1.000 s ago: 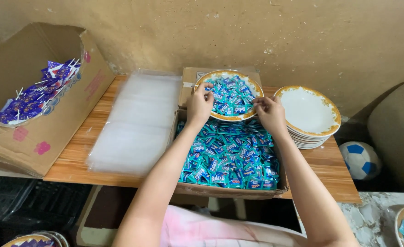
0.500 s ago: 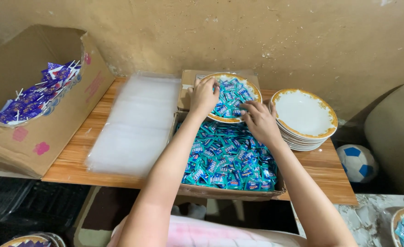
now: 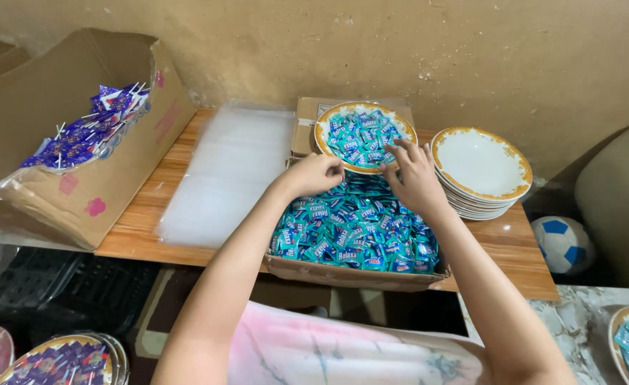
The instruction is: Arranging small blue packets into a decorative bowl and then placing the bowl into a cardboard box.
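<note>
A cardboard box [image 3: 343, 272] full of small blue and teal candy sachets [image 3: 357, 232] sits on a wooden table [image 3: 140, 221]. At its far end rests a gold-rimmed plate [image 3: 323, 122] heaped with the same sachets. My left hand [image 3: 316, 174] is curled at the plate's near rim, fingers closed. My right hand [image 3: 414, 175] lies just right of it, fingertips spread on the sachets at the plate's near edge. Whether either hand grips a sachet is hidden.
A stack of empty gold-rimmed plates [image 3: 482, 171] stands right of the box. Clear plastic bags [image 3: 225, 175] lie left of it. A large open carton [image 3: 79, 135] holds purple lollipops [image 3: 90, 128]. A ball [image 3: 562, 244] and filled plates [image 3: 58, 360] sit on the floor.
Both hands have drawn back from the plate's sides to its near rim. The right hand slid left across the sachets, and the left hand dropped from the far-left rim toward me.
</note>
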